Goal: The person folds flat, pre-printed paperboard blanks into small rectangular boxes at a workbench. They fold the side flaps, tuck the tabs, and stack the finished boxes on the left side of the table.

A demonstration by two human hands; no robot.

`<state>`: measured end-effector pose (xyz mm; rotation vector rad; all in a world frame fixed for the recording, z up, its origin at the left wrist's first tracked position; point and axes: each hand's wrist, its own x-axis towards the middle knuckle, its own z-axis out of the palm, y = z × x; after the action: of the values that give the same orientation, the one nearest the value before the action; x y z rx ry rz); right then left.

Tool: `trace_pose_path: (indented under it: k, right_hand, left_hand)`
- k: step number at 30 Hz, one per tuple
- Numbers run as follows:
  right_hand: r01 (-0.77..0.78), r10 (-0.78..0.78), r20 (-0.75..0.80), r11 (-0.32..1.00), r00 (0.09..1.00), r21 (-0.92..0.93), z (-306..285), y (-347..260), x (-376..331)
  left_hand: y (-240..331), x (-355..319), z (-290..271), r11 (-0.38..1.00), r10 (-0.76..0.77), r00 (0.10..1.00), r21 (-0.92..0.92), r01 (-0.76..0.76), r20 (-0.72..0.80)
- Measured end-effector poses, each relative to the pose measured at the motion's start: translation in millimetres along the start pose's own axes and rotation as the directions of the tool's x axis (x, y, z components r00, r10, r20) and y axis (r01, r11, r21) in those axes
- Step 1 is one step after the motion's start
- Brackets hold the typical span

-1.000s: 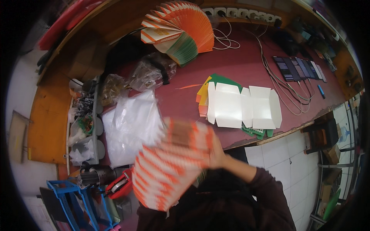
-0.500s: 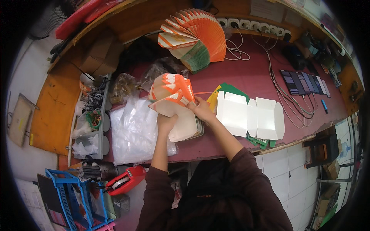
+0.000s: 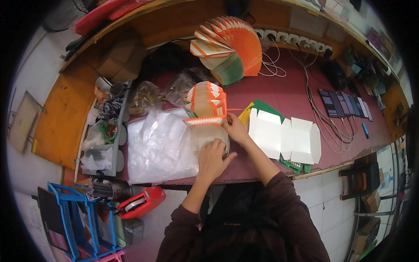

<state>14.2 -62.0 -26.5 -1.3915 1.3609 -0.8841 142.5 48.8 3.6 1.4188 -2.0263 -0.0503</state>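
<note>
A stack of orange, white and green card box blanks (image 3: 205, 100) stands before me near the table's front edge, its upper sheets bent up in a curve. My left hand (image 3: 212, 158) lies on the pale lower part of the stack, fingers stretched and thumb apart. At the stack's right edge, my right hand (image 3: 235, 129) has its fingers closed on the side of the sheets; the fingertips are partly hidden. Right of that hand lies an unfolded white box blank (image 3: 267, 133), over green and yellow card (image 3: 267, 107).
A fanned pile of orange box blanks (image 3: 246, 48) stands at the back. Clear plastic bags (image 3: 159, 148) lie left of the stack. Phones (image 3: 345, 102) and white cables are at the right. A red tape dispenser (image 3: 142, 203) sits lower left, by a blue rack (image 3: 83, 222).
My left hand has let go of the raised sheets and moved down and right onto the stack's lower part. The upper sheets have spread apart. My right hand stays at the right edge.
</note>
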Motion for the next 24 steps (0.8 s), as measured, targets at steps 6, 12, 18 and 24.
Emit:
trace_pose_path:
  k: [6, 12, 18, 24]
  right_hand:
    - [0.602, -0.651, -0.063, 0.732, 0.757, -0.32, -2, -54, -37]
    - [0.576, -0.573, -0.413, 0.807, 0.708, -0.132, 15, -92, 13]
    - [0.446, -0.79, -0.278, 0.555, 0.546, -0.703, 25, -75, 66]
    - [0.424, -0.662, -0.038, 0.523, 0.749, -0.74, 32, -54, 77]
  left_hand:
    - [-10, 2, 15, 0.996, -0.035, 0.967, 0.089, 0.013, 0.253]
    - [7, -7, 42, 0.921, -0.038, 0.98, 0.386, -0.042, 0.198]
    - [-12, -9, 24, 0.985, 0.114, 0.962, 0.097, -0.142, 0.248]
    - [2, 12, 1, 0.997, -0.022, 0.864, 0.074, -0.017, 0.503]
